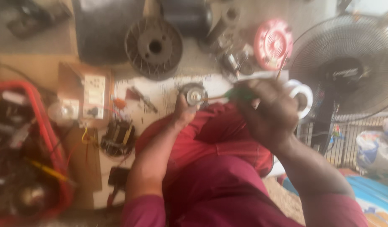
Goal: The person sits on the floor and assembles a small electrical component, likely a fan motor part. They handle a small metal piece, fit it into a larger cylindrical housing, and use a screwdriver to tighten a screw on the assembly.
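Green-handled screwdriver [240,93] gripped in right hand [269,111], small round metal motor [194,95] clasped in left hand [183,112].

White plastic bag [372,151], far right

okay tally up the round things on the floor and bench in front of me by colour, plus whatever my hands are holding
Dark grey ribbed wheel: 1
Red round disc: 1
White tape roll: 1
Black fan guard: 1
Small round metal motor part, in the left hand: 1
Green-handled tool, in the right hand: 1
Total: 6
The picture is blurred, so smaller parts are left out.
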